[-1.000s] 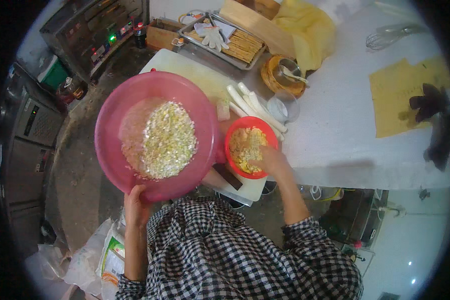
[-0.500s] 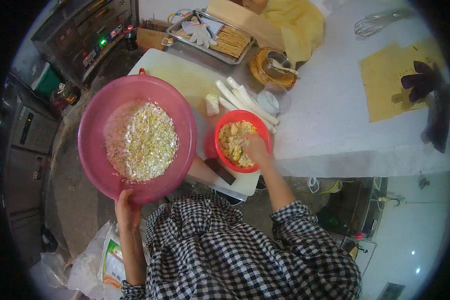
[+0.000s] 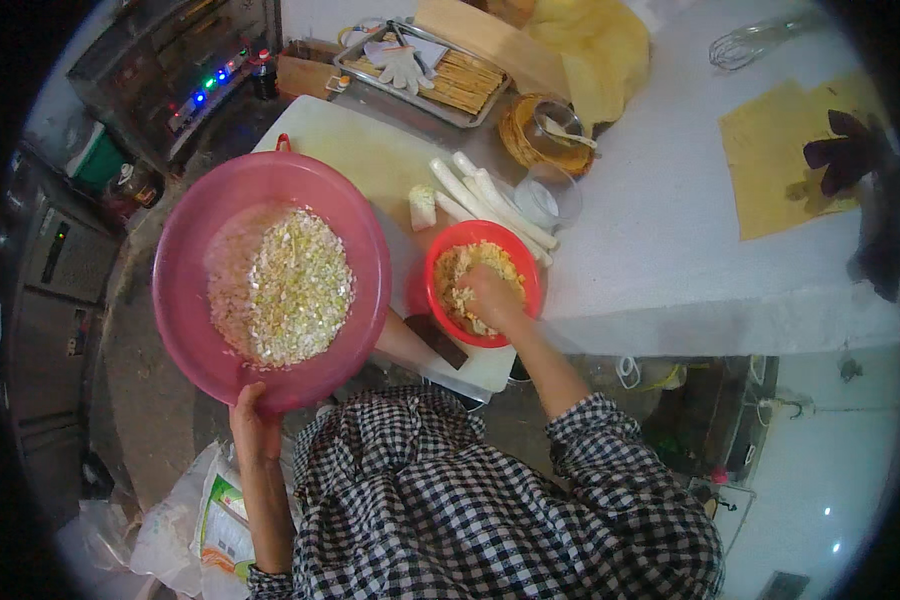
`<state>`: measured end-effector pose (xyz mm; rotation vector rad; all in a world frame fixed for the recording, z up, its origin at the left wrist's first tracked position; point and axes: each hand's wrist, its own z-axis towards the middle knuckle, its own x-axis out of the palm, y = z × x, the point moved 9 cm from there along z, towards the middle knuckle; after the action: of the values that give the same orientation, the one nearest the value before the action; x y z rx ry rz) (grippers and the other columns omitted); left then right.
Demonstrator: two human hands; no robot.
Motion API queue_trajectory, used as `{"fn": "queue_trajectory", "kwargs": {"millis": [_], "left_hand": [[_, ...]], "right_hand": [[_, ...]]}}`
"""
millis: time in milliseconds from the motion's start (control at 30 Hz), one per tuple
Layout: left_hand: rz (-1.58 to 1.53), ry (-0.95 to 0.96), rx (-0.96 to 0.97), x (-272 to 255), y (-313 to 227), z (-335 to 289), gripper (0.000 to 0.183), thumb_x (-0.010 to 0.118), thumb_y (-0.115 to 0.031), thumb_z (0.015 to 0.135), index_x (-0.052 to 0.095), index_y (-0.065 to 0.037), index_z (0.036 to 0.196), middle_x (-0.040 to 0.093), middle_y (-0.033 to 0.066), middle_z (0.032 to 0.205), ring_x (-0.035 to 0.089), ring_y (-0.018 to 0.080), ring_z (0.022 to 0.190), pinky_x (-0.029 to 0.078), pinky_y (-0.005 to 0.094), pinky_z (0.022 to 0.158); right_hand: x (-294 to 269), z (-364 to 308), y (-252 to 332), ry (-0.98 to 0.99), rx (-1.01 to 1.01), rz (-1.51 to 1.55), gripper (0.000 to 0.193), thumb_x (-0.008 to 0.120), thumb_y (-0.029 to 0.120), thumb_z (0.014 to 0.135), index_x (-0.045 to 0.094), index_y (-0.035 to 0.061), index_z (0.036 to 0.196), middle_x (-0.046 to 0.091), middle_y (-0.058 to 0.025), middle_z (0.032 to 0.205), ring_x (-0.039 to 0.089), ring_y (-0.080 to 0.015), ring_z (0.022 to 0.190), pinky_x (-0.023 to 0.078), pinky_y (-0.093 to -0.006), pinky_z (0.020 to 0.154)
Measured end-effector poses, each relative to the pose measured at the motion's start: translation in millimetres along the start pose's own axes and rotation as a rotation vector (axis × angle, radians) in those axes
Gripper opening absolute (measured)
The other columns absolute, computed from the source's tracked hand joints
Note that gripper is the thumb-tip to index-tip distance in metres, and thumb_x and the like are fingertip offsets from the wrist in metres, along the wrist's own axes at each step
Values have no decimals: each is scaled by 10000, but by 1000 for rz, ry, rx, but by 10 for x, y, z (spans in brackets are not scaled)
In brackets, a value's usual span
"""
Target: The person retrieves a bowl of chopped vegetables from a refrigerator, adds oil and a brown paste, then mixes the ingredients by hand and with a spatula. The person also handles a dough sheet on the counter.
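My left hand (image 3: 256, 425) grips the near rim of a large pink basin (image 3: 185, 270), thumb over the edge. A heap of finely chopped white and pale green leek or scallion (image 3: 290, 290) lies in the basin. My right hand (image 3: 495, 300) reaches down into a smaller red bowl (image 3: 534, 275), its fingers sunk in a crumbly yellowish mixture (image 3: 460, 262) and hidden there. Several peeled white stalks (image 3: 500, 205) lie just behind the bowl, with a short cut piece (image 3: 422, 208) to their left. A dark handle-like piece (image 3: 438, 340) sits beside the bowl.
Under the bowl is a pale cutting board (image 3: 320, 125). A clear cup (image 3: 560, 195) and a round container with a ladle (image 3: 540, 150) stand behind it. A metal tray (image 3: 470, 122) holds brown strips and a glove. A whisk (image 3: 755, 48) lies far right on the white counter (image 3: 660, 230).
My right hand has moved left and deeper into the mixture in the red bowl. The pink basin has shifted very slightly left, still held by my left hand.
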<state>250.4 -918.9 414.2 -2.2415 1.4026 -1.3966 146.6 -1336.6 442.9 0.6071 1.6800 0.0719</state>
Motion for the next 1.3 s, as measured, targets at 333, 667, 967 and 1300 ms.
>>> {"fn": "queue_trajectory", "kwargs": {"millis": [333,667,967,1300], "left_hand": [[84,11,4,-125,-57,51,492,553,-32,819,458,-57,1301,580,66,1136,597,227,995,534,390,853],[125,100,-24,23,-152,64,499,518,-38,825,433,-23,1317,585,108,1140,616,261,997,579,416,752],[147,93,26,33,-199,91,496,527,-27,825,436,-8,1313,588,122,1134,628,254,968,567,392,776],[95,164,-35,75,-239,24,449,528,-2,809,480,21,1256,596,110,1112,621,231,979,531,353,822]], "right_hand": [[-371,-246,40,-39,449,750,655,786,268,774,533,44,1336,603,-114,1179,586,-201,1023,531,-325,727],[-341,-207,356,67,350,709,510,749,189,806,570,6,1247,636,-78,1109,616,-141,922,533,-304,736],[-878,-346,711,-76,326,769,367,727,85,811,621,6,1153,663,-40,952,621,-104,827,529,-260,736],[-1259,152,2701,10,-346,443,395,756,135,794,620,-19,1132,678,-85,1022,618,-127,925,496,-290,815]]}}
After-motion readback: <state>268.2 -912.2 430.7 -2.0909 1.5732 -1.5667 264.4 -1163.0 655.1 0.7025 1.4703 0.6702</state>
